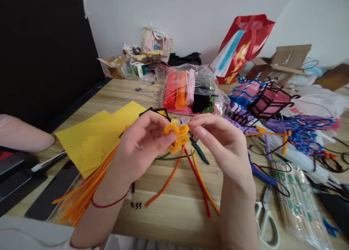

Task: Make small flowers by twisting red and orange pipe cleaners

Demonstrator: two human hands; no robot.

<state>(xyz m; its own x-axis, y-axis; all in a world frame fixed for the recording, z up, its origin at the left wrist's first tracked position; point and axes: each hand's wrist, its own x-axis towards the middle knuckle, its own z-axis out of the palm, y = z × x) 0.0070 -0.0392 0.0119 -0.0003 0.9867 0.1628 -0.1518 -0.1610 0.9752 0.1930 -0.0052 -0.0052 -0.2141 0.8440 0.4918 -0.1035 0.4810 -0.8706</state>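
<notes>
My left hand (141, 144) and my right hand (218, 141) meet above a wooden table (174, 210). Between their fingertips is a small flower of looped yellow-orange pipe cleaner (176, 134). The left fingers curl round its left side, and the right fingers pinch its right edge. Orange and red pipe cleaner stems (191, 177) trail down from it onto the table. A red string circles my left wrist. A bundle of orange pipe cleaners (87, 186) lies under my left forearm.
Yellow paper sheets (100, 137) lie at left. A clear bag of coloured pipe cleaners (191, 90) sits behind my hands. Scissors (265, 213), a pack of skewers (297, 195), woven baskets (261, 97), a red bag (242, 46) and boxes crowd the right. Another person's arm (21, 133) rests at far left.
</notes>
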